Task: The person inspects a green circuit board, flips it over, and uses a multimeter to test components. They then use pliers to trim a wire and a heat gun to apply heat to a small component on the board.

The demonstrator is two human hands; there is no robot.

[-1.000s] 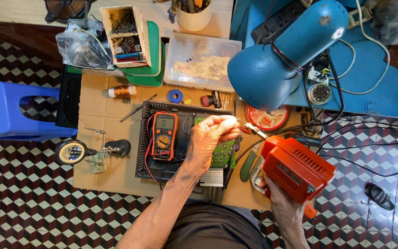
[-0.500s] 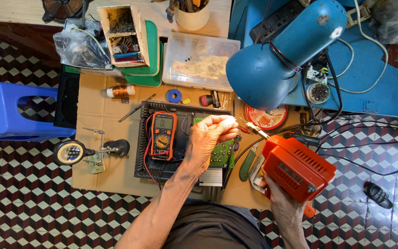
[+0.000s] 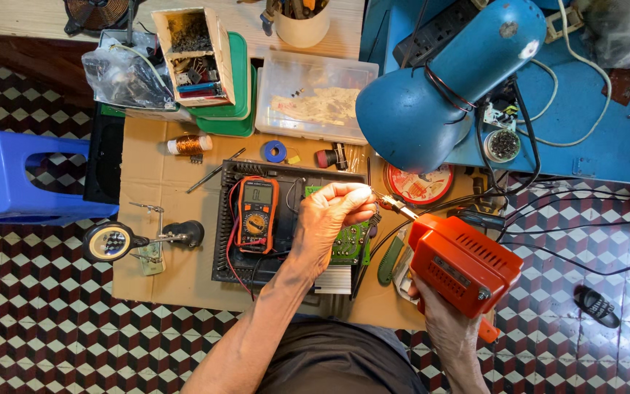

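Soldering step in hand, by the look of it: right hand wraps its fingers around the grip of an orange soldering gun, tip aimed up-left toward the left hand's fingertips. Left hand hovers over the green circuit board, thumb and fingers pressed together in a pinch on something small and pale right at the gun tip; too small to tell if it's solder wire or a component lead. The board sits on a black tray on the cardboard mat, partly hidden by the left hand, with a finned heatsink at its near edge.

Judging from this, the next move needs a steady tip on the joint and the pinched piece held still. Fingers are very close to the hot tip, so burn risk.

An orange multimeter lies on the tray just left of the board, red and black leads looped around it.

Containers:
- clear plastic box, lid on, with pale flat pieces and a few small dark parts
- open cardboard box, with dark loose bits and small parts
- cream cup, tools standing in it
- small round tin on the blue bench, dark granular contents
- plastic bag, contents unclear

A blue desk lamp hangs over the work.
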